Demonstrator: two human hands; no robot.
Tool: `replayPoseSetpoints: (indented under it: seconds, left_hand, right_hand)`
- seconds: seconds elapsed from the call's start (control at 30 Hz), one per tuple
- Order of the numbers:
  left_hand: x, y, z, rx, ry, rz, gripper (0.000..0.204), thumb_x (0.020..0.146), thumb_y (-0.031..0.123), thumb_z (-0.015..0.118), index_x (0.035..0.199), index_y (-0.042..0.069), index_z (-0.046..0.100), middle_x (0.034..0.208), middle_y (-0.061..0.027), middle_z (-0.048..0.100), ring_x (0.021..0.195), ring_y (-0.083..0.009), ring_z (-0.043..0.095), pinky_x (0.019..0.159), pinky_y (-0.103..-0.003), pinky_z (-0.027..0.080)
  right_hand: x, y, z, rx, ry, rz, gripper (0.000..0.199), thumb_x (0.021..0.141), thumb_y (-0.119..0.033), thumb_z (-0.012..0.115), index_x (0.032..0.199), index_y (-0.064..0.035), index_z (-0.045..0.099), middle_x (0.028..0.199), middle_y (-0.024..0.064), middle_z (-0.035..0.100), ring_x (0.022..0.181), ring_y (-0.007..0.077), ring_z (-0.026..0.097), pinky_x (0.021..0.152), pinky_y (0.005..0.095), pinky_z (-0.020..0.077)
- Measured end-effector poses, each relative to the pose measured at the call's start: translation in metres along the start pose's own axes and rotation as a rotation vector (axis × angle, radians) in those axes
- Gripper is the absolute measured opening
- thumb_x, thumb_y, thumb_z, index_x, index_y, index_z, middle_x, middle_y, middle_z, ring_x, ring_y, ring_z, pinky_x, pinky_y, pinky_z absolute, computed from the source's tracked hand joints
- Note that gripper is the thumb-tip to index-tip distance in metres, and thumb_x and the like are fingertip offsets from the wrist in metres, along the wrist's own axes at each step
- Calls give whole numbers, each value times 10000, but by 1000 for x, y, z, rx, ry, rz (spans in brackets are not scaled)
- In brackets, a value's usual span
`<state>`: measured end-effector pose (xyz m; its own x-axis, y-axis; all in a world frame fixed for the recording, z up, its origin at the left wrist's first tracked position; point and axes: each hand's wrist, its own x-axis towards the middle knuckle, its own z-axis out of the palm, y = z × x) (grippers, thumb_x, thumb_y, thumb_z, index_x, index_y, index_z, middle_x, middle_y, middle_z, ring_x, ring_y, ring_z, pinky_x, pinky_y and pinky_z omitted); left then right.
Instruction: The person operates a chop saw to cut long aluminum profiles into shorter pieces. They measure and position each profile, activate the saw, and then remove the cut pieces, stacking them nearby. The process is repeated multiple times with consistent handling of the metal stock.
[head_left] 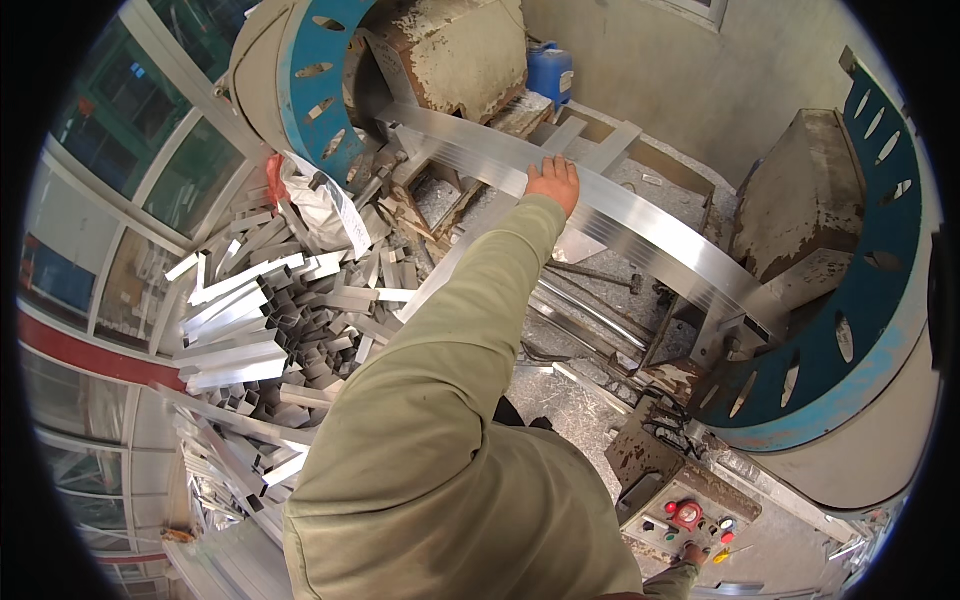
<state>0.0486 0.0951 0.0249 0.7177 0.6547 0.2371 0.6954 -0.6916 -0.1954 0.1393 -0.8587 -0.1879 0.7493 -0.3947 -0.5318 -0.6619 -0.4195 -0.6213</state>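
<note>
My left hand (554,184) grips the upper edge of a long stack of silvery aluminium profiles (640,212), its fingers curled over the top. The profiles span the gap between two saw heads with blue slotted guards, the left guard (318,100) and the right guard (835,330). Down at the lower right, my right hand (694,554) is at the lower edge of a control panel (660,522) with a large red button (686,514) and several smaller ones. Its fingers are too small and partly hidden to read. A yellow-handled thing (722,556) lies beside it.
A heap of aluminium offcuts (290,330) covers the floor at the left, with a white sack (325,210) behind it. Metal rails (590,325) run below the profiles. At the back stands a blue jerrycan (550,72) near the wall. Glazed frames (120,190) line the left side.
</note>
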Motion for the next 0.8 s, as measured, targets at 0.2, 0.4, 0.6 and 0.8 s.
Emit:
replayPoseSetpoints:
  seconds: [0.2, 0.4, 0.6, 0.8]
  left_hand:
    - [1, -1, 4, -12, 28, -5, 540, 1102, 200, 487, 1616, 38, 491, 1709, -194, 446, 1553, -405, 430, 1176, -687, 385]
    - [1, -2, 8, -44, 76, -16, 521, 1093, 204, 493, 1585, 38, 532, 1680, -188, 481, 1517, -396, 463, 1165, -685, 395]
    - [1, -1, 8, -24, 105, -20, 514, 1091, 224, 497, 1569, 41, 550, 1667, -199, 492, 1523, -390, 465, 1170, -689, 394]
    - [11, -6, 16, -58, 6, -6, 561, 1038, 229, 548, 1550, -1, 530, 1611, -205, 556, 1499, -351, 533, 1161, -604, 471]
  right_hand:
    - [-14, 49, 15, -67, 287, -65, 738, 910, -412, 783, 1518, -54, 568, 1322, 205, 685, 1062, 369, 686, 753, 568, 587]
    - [-112, 78, 83, -25, -9, -228, 504, 1087, -531, 582, 1146, -38, 674, 858, 119, 717, 601, 219, 668, 462, 340, 481]
    - [-164, 41, 115, -98, -35, -499, 377, 1089, -376, 604, 1086, -10, 695, 868, 136, 744, 701, 261, 704, 582, 411, 545]
    - [-159, 30, 85, -414, -154, -843, 235, 1009, -194, 700, 1169, -28, 749, 1054, 216, 779, 956, 409, 750, 846, 502, 583]
